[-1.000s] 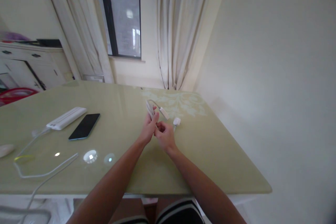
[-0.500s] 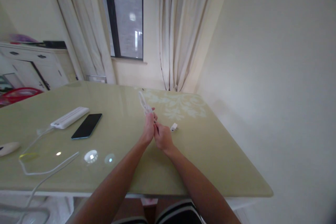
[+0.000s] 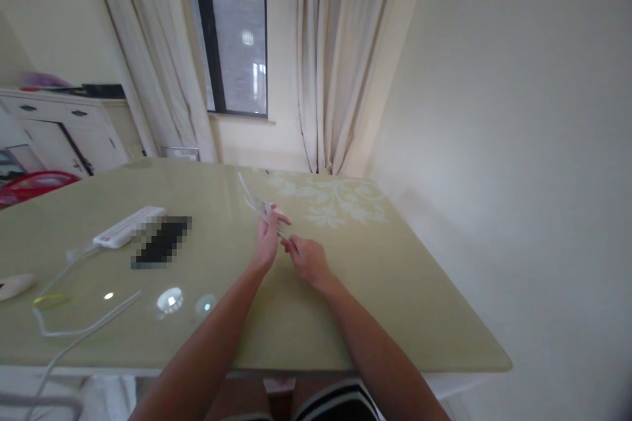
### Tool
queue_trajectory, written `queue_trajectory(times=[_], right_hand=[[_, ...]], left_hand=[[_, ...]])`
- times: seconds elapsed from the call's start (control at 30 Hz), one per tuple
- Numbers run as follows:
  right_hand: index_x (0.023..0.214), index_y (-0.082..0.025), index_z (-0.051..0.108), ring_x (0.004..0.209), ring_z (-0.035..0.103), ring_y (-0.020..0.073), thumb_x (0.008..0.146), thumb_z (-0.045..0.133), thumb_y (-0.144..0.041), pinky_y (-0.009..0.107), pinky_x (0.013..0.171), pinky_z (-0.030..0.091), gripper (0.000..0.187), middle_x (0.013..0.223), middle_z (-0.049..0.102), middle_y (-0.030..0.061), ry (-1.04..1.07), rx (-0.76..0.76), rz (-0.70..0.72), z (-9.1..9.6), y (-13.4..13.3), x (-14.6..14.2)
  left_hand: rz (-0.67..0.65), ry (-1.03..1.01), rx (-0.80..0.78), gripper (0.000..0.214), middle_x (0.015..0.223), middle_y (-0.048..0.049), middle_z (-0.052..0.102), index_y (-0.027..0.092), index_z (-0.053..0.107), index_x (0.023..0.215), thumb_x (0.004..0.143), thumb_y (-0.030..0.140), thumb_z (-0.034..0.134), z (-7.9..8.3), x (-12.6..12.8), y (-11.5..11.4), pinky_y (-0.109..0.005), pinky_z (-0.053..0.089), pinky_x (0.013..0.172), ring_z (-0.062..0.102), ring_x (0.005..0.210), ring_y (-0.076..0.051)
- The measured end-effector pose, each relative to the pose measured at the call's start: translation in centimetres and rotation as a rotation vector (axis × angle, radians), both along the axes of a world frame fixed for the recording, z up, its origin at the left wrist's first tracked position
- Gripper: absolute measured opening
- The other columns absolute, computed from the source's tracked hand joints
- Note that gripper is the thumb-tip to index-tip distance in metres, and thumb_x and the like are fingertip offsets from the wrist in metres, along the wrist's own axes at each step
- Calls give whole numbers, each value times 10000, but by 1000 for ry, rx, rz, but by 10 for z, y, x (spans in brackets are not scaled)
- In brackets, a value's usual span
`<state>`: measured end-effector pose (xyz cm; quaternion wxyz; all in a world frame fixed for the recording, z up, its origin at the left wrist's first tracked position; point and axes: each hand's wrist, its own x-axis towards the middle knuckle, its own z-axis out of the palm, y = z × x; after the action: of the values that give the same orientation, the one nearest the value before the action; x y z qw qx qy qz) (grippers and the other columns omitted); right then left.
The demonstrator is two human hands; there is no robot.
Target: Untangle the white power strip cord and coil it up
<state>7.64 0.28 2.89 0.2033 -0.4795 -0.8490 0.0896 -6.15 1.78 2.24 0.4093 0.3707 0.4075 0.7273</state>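
Observation:
A folded white cable [image 3: 251,194] sticks up and to the left from my left hand [image 3: 267,240], whose fingers are wrapped round it. Beside the fingers is a pale patch that is too blurred to name. Just to the right, my right hand [image 3: 307,258] is closed, with thumb and fingertips pinching a stretch of cable that runs between the two hands. Both hands are above the middle of the greenish table [image 3: 385,316].
To the left lie a white power strip [image 3: 129,227] with its cord [image 3: 89,331], a dark phone [image 3: 162,243] blurred by pixels, and a whitish rounded object [image 3: 16,286]. A wall [image 3: 518,177] borders the table's right side; curtains [image 3: 326,59] hang behind.
My left hand has moved left, away from my right hand, and the cable bundle has tilted left. The small white plug that lay right of my hands no longer shows on the table.

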Motion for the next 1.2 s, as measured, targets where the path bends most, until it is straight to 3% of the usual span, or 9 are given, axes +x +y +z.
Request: queue_trajectory(times=[0.13,0.3,0.37,0.5,0.77,0.87,0.97,1.1,1.2], right_hand=[[950,-190,737,758,674,185,1082,480,-405,278,707,384,360,856,766,73,99,28,26,-2,-2,-2],[985,-177,734,828,629,179,905,758,-414,272,753,406,252,909,742,50,166,-88,236,-10,7,22],[1042,-181,729,736,586,146,917,731,-406,253,691,391,258,833,711,13,300,-221,259,-15,8,24],[1061,-177,716,610,519,105,893,709,-418,230,607,370,294,723,661,-28,653,-425,246,-24,7,10],[777,-184,617,573,488,99,755,792,-584,239,558,369,437,669,601,-20,1277,-534,80,-18,4,-11],[789,-177,635,578,485,96,765,798,-587,233,544,366,442,675,599,-17,1286,-550,103,-14,2,-6],[884,-179,677,631,532,108,788,801,-564,232,570,418,416,752,640,-7,1261,-626,228,-11,1,1],[1106,-226,697,894,666,158,663,935,-369,264,786,534,523,1074,737,22,1251,-660,334,-10,4,6],[1111,-241,706,980,694,188,632,948,-302,317,893,554,539,1163,753,31,1316,-622,303,-11,8,8]], left_hand=[[-21,119,78,631,734,0,582,189,697,1024,794,777,701,-2,24,-5,-253,452,617,533,668,-146],[29,-135,117,648,660,51,444,184,673,1066,846,793,631,5,4,4,-224,396,554,451,583,-111],[43,-182,134,679,653,59,436,193,630,1136,876,816,559,4,-8,8,-217,374,531,433,565,-109],[72,-15,93,723,617,52,443,198,601,1113,898,864,418,-3,-16,9,-227,326,489,395,532,-119],[-178,10,-4,746,771,8,554,164,613,1219,914,824,449,-15,28,-1,-258,470,610,539,666,-139],[-167,86,-14,661,760,13,553,173,649,1089,879,794,565,-14,29,-5,-243,469,598,538,679,-135],[-168,118,-38,629,738,21,561,183,649,956,840,802,619,-12,20,-7,-228,452,540,525,629,-121],[-170,1,-78,701,796,-33,670,174,667,932,831,859,554,-10,11,-2,-268,525,600,648,725,-176],[-286,-82,-49,665,871,-90,730,170,682,918,856,819,548,-9,11,2,-334,572,719,706,907,-254]])
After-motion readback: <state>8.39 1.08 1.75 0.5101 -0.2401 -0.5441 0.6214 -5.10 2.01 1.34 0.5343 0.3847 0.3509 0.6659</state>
